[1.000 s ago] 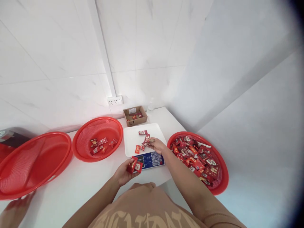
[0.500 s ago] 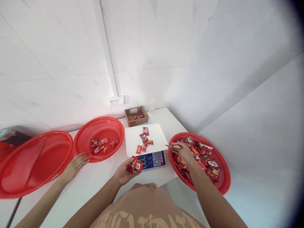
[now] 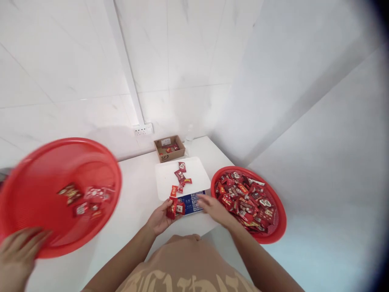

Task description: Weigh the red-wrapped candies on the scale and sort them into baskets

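My left hand (image 3: 160, 218) is closed around several small red candy packets (image 3: 174, 207), just in front of the scale. My right hand (image 3: 215, 210) hovers over the right side of the blue keypad (image 3: 189, 204). Its fingers are blurred, and whether anything is in them does not show. Several red packets (image 3: 180, 176) lie on the white scale tray (image 3: 165, 178). To the right stands a red basket (image 3: 281, 227) heaped with red candy packets (image 3: 246, 198).
A co-worker's hand (image 3: 22, 251) is at a tilted red basket (image 3: 114, 178) with several packets (image 3: 73, 194) in it. Behind the scale stand a cardboard box (image 3: 168, 156) with packets inside and a clear bottle (image 3: 189, 134). A wall socket (image 3: 143, 129) is above the table.
My right hand has moved left from the right basket to the keypad; the packet it held is no longer visible. The co-worker's basket of few packets has been lifted and moved left, towards the camera.
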Demonstrator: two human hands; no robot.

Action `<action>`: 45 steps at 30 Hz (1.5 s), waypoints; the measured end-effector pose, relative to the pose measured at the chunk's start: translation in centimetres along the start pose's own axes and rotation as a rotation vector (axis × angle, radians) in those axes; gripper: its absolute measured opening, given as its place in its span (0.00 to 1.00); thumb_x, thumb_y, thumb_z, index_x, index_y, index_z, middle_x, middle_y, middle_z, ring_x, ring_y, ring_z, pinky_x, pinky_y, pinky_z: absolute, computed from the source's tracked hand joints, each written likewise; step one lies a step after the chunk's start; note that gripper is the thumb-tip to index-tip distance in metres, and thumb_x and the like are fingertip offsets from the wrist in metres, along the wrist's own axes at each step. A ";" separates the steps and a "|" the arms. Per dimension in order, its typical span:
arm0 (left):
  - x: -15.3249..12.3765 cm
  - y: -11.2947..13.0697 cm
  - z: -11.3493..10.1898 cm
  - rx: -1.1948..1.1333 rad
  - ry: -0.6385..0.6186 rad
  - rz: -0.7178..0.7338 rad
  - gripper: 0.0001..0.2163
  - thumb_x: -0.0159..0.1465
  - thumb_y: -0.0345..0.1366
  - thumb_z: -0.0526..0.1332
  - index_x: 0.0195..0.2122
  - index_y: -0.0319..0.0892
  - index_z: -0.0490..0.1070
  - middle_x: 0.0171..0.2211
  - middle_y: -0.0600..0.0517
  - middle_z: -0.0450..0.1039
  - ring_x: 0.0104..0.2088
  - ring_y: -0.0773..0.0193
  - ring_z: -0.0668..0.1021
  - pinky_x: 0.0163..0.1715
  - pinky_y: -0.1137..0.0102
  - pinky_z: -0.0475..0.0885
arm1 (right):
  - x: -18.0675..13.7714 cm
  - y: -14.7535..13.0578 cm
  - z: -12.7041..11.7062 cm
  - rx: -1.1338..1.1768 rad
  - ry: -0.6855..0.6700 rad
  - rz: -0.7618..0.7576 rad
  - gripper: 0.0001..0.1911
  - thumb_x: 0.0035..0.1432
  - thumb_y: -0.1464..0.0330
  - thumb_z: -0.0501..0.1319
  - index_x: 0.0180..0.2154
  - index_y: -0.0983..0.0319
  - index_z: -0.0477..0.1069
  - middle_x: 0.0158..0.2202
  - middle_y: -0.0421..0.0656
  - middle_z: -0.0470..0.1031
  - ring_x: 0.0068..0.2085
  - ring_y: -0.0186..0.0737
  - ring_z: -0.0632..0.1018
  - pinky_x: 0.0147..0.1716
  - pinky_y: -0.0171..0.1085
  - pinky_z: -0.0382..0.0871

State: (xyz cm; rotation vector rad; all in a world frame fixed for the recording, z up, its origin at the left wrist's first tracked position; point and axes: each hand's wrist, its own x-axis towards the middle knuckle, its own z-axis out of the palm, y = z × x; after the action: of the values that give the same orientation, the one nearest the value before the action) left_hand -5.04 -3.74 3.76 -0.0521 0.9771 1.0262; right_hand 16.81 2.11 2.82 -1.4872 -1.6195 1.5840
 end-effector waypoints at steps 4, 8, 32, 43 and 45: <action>0.1 -0.8 -0.4 0.043 -0.170 0.039 0.03 0.61 0.30 0.58 0.36 0.39 0.70 0.35 0.48 0.75 0.35 0.62 0.77 0.45 0.61 0.72 | 0.3 -1.1 5.9 0.262 -0.242 0.118 0.19 0.50 0.62 0.61 0.46 0.56 0.70 0.41 0.44 0.76 0.36 0.40 0.76 0.29 0.37 0.72; 0.1 -1.1 -0.9 0.058 -0.215 0.045 0.02 0.60 0.31 0.59 0.33 0.39 0.69 0.34 0.48 0.75 0.36 0.61 0.78 0.47 0.57 0.70 | 1.0 -0.6 7.2 0.243 -0.201 0.079 0.14 0.46 0.66 0.63 0.38 0.59 0.73 0.34 0.42 0.77 0.31 0.37 0.75 0.24 0.33 0.67; 1.4 -0.4 -2.7 0.067 0.009 0.047 0.06 0.60 0.33 0.61 0.38 0.40 0.68 0.35 0.50 0.76 0.32 0.67 0.78 0.32 0.72 0.74 | 4.4 1.0 5.5 0.099 0.152 -0.138 0.18 0.47 0.64 0.62 0.43 0.57 0.71 0.49 0.45 0.71 0.53 0.46 0.70 0.56 0.47 0.60; 0.8 -1.5 -2.0 0.372 -0.162 0.171 0.16 0.54 0.40 0.66 0.42 0.40 0.72 0.35 0.47 0.75 0.33 0.64 0.76 0.31 0.73 0.67 | 0.1 -1.0 6.9 0.408 -0.322 0.197 0.34 0.45 0.53 0.65 0.52 0.56 0.61 0.43 0.44 0.72 0.36 0.36 0.75 0.34 0.39 0.72; 0.8 -1.9 -2.0 0.463 -0.185 0.167 0.20 0.53 0.42 0.67 0.46 0.41 0.71 0.37 0.47 0.75 0.32 0.64 0.76 0.31 0.72 0.67 | -0.1 -0.8 6.9 0.356 -0.336 0.197 0.36 0.42 0.55 0.67 0.52 0.56 0.60 0.43 0.44 0.72 0.36 0.36 0.76 0.33 0.38 0.72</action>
State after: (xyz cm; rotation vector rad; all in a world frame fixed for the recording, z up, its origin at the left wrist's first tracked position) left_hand -4.84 -5.13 1.24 0.5056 1.0390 0.9146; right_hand 10.56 -0.81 1.78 -1.2705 -1.2839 2.1954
